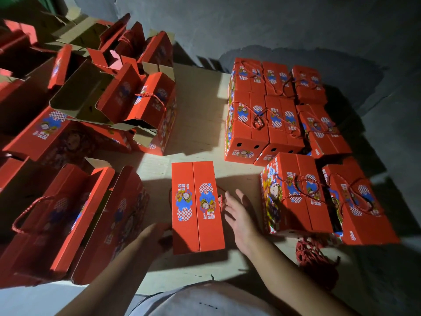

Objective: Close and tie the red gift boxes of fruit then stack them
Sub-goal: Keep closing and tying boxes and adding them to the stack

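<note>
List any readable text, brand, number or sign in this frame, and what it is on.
None can be read with confidence.
Closed box in front: printed characters beside the cartoon pictures, too blurred.
Stacked tied boxes: same print, too small.
Open boxes on the left: same print, blurred.

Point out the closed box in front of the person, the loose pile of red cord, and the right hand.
closed box (197, 208): head view, on the lid's centre seam.
pile of red cord (312, 254): head view, middle of the tangle.
right hand (239, 215): head view, back of the hand.
</note>
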`<state>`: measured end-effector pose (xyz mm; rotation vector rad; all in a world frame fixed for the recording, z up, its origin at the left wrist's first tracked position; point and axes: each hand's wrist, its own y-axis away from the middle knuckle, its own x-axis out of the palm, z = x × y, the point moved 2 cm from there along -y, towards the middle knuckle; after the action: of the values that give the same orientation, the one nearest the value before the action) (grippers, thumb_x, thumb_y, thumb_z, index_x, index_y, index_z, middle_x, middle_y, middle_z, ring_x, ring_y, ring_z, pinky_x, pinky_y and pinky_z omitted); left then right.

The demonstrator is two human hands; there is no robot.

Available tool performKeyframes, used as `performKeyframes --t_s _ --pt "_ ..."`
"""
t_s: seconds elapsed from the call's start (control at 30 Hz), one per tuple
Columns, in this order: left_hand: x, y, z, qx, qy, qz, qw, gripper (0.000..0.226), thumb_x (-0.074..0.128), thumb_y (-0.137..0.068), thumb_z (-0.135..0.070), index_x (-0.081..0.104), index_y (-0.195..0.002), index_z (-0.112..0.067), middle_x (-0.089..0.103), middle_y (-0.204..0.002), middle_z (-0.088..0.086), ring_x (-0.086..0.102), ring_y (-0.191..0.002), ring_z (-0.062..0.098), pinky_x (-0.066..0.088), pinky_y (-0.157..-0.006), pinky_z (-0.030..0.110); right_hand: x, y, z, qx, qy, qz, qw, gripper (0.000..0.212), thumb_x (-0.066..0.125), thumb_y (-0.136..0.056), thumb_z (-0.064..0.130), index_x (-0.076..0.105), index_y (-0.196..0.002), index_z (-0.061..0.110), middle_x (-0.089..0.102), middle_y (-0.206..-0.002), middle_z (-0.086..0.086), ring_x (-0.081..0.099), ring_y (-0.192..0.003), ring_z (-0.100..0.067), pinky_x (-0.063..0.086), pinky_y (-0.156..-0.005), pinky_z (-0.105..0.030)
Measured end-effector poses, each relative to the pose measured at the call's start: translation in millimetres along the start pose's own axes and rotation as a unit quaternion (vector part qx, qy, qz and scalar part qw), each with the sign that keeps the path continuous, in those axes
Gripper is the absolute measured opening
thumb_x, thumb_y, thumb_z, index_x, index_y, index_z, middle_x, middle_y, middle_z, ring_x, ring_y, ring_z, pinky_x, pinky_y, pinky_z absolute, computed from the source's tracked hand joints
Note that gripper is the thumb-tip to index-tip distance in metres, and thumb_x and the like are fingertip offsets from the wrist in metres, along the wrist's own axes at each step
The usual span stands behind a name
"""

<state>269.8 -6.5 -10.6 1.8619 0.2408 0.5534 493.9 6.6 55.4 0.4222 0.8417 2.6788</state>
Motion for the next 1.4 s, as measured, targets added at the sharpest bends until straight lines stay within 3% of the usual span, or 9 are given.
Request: performKeyframes --t_s 0.07,0.17,0.3,0.43,0.53,0.77,1.0,1.27,1.4 --pt "2 0 -12 0.017 0.046 0.001 0.999 0.023 0.039 -0.098 0.012 0.062 -0.102 0.011 0.065 -0.093 0.022 0.065 -0.077 0.03 0.061 -0.055 0.035 3 3 7 -0.013 0.005 0.007 1.0 0.072 0.076 -0.089 0.04 0.042 -0.151 0.029 0.065 -0.129 -0.01 0.062 -0.115 -0.021 0.046 -0.105 -0.039" --pt "10 17 -32 0.048 0.067 0.022 0.996 0.03 0.037 -0.095 0.013 0.064 -0.085 0.008 0.064 -0.083 0.017 0.065 -0.061 0.02 0.057 -0.049 0.023 16 9 17 -0.034 0.007 0.043 0.998 0.061 0.073 -0.093 0.028 0.045 -0.147 0.025 0.075 -0.104 -0.013 0.068 -0.089 -0.024 0.053 -0.089 -0.036" --pt "32 59 -52 0.278 -0.101 -0.045 0.954 0.017 0.057 -0.091 0.005 0.059 -0.081 -0.009 0.058 -0.073 0.01 0.053 -0.058 0.016 0.043 -0.051 0.024 34 24 32 -0.056 0.043 0.109 0.992 0.057 0.073 -0.094 0.029 0.049 -0.145 0.029 0.075 -0.095 -0.013 0.069 -0.078 -0.024 0.055 -0.077 -0.038" --pt "68 126 -56 0.532 -0.409 -0.029 0.741 0.014 0.065 -0.092 -0.005 0.063 -0.099 -0.017 0.071 -0.088 -0.005 0.066 -0.078 0.009 0.051 -0.066 0.023 55 39 43 -0.039 0.106 0.143 0.983 0.039 0.066 -0.098 0.043 0.056 -0.135 0.038 0.077 -0.107 -0.008 0.074 -0.083 -0.023 0.056 -0.068 -0.031" --pt "92 147 -42 0.561 -0.592 0.019 0.578 0.025 0.054 -0.095 -0.009 0.049 -0.117 -0.018 0.073 -0.096 0.002 0.068 -0.082 0.023 0.055 -0.067 0.04 69 44 53 -0.022 0.164 0.161 0.973 0.027 0.05 -0.103 0.053 0.066 -0.119 0.038 0.077 -0.099 0.006 0.073 -0.085 -0.01 0.055 -0.068 -0.024" --pt "102 161 -32 0.603 -0.685 0.006 0.409 0.026 0.048 -0.1 -0.018 0.047 -0.126 -0.019 0.06 -0.129 0.005 0.057 -0.117 0.026 0.054 -0.083 0.044 63 37 82 -0.076 0.12 0.115 0.983 0.029 0.07 -0.092 0.03 0.07 -0.12 0.036 0.079 -0.099 -0.003 0.074 -0.094 -0.015 0.056 -0.084 -0.029" --pt "101 157 -21 0.662 -0.608 0.063 0.433 0.027 0.068 -0.096 -0.024 0.062 -0.122 -0.019 0.058 -0.144 -0.001 0.05 -0.133 0.016 0.027 -0.11 0.011 44 32 97 -0.119 0.061 0.088 0.987 0.027 0.073 -0.081 0.019 0.072 -0.106 0.029 0.072 -0.076 -0.005 0.068 -0.071 -0.016 0.054 -0.066 -0.029" --pt "59 56 20 0.461 -0.716 0.059 0.521 0.123 0.077 -0.074 -0.061 -0.007 -0.161 -0.04 -0.02 -0.167 0.004 -0.001 -0.157 0.029 0.019 -0.12 0.032 9 17 142 -0.19 0.089 0.039 0.977 0.025 0.069 -0.081 0.016 0.075 -0.104 0.022 0.062 -0.071 -0.002 0.057 -0.069 -0.015 0.045 -0.074 -0.029" --pt "82 22 30 0.435 -0.694 0.107 0.564 0.114 0.078 -0.085 -0.046 -0.005 -0.161 -0.028 -0.002 -0.169 0.004 0.006 -0.157 0.023 0.011 -0.115 0.015 -6 8 163 -0.19 0.112 0.013 0.975 0.022 0.065 -0.09 0.004 0.075 -0.107 0.015 0.061 -0.076 -0.005 0.056 -0.071 -0.017 0.047 -0.073 -0.027"
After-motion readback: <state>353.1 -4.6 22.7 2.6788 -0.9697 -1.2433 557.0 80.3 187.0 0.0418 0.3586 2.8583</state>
